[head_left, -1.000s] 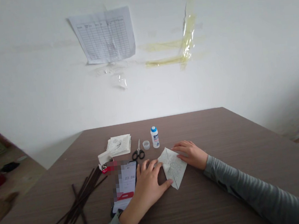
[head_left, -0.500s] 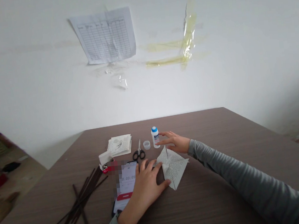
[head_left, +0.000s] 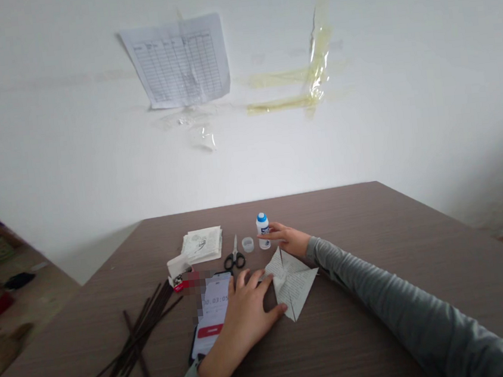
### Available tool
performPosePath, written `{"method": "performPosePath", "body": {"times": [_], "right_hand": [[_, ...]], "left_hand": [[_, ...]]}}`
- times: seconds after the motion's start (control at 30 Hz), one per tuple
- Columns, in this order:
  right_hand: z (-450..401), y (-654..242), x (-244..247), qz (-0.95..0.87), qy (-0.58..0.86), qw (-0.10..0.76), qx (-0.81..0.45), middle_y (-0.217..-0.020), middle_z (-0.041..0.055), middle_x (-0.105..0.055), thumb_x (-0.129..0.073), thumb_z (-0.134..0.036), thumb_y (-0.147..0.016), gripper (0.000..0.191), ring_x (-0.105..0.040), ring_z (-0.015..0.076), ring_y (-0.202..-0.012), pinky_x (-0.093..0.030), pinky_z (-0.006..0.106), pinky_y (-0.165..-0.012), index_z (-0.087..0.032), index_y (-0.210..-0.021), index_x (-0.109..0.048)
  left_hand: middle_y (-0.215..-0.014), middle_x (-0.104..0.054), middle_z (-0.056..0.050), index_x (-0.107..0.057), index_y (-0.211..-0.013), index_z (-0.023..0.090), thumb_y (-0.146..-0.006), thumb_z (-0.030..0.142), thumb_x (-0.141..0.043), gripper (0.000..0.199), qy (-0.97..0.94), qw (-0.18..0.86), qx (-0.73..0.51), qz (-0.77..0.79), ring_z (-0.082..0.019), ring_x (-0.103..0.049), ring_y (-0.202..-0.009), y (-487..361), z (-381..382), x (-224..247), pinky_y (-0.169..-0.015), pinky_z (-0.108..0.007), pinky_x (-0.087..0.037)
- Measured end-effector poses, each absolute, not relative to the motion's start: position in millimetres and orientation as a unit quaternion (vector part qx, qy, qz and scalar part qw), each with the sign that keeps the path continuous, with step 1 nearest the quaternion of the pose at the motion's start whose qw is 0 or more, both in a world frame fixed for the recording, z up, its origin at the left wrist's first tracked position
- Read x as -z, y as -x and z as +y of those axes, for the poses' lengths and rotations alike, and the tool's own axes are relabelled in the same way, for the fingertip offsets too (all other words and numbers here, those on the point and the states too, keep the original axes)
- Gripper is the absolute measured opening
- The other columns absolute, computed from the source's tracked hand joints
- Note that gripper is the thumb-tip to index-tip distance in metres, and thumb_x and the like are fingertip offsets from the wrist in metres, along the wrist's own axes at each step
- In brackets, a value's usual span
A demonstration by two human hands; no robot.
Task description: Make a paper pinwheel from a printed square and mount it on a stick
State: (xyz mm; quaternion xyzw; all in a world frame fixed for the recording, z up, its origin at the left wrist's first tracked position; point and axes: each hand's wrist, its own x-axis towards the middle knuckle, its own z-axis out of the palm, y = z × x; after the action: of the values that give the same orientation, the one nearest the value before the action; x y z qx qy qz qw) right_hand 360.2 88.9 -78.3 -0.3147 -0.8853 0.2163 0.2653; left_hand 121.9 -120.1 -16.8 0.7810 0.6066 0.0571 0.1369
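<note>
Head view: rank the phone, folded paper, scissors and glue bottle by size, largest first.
1. Phone and folded paper: too close to rank, as a hand partly covers both and the phone sits nearer the camera.
2. Scissors
3. Glue bottle

Matt folded paper (head_left: 294, 289) lies on a smooth wood-grain laminate tabletop (head_left: 360, 327).

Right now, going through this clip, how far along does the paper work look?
Some folding looks done: the printed sheet lies folded into a pointed, pinwheel-like shape. In hand, the left hand rests with its fingers at the sheet's edge, while the right hand is beside a small white bottle. Still lying aside are a stack of printed paper, scissors and dark sticks.
</note>
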Motion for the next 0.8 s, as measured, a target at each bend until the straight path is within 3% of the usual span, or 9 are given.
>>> {"method": "performPosePath", "body": {"times": [0.27,0.43,0.53,0.8], "right_hand": [[91,-394,81,-0.859,0.329,0.320,-0.225,-0.171,0.0088,-0.084,-0.069,0.004,-0.091,0.079,-0.084,0.0340,-0.156,-0.065,0.055,-0.146,-0.036,-0.152,-0.099],[81,-434,85,-0.854,0.322,0.347,-0.216,-0.172,0.0119,-0.084,-0.066,0.003,-0.091,0.081,-0.085,0.0329,-0.157,-0.065,0.059,-0.145,-0.034,-0.156,-0.097],[69,-455,87,-0.854,0.316,0.352,-0.214,-0.174,0.0126,-0.084,-0.064,0.003,-0.095,0.081,-0.086,0.0308,-0.157,-0.065,0.056,-0.144,-0.035,-0.158,-0.097],[31,-485,86,-0.850,0.307,0.377,-0.201,-0.154,0.0106,-0.095,-0.064,-0.005,-0.107,0.063,-0.091,0.0294,-0.144,-0.073,0.053,-0.134,-0.037,-0.145,-0.103]], "left_hand": [[-0.187,-0.080,-0.009,-0.090,-0.169,0.044,-0.099,0.048,-0.106,0.071,-0.783,0.128,-0.082,0.604,-0.057,-0.063,-0.182,-122,-123,16,-0.157,-0.085,-0.044],[-0.189,-0.078,-0.014,-0.088,-0.174,0.037,-0.104,0.046,-0.100,0.072,-0.784,0.129,-0.081,0.602,-0.057,-0.063,-0.182,-124,-126,13,-0.157,-0.089,-0.040],[-0.190,-0.077,-0.016,-0.087,-0.175,0.034,-0.107,0.045,-0.097,0.070,-0.787,0.128,-0.080,0.599,-0.058,-0.063,-0.182,-126,-127,12,-0.157,-0.092,-0.036],[-0.186,-0.080,-0.017,-0.088,-0.173,0.032,-0.108,0.047,-0.099,0.067,-0.790,0.115,-0.090,0.595,-0.055,-0.064,-0.182,-132,-129,17,-0.159,-0.090,-0.034]]}}
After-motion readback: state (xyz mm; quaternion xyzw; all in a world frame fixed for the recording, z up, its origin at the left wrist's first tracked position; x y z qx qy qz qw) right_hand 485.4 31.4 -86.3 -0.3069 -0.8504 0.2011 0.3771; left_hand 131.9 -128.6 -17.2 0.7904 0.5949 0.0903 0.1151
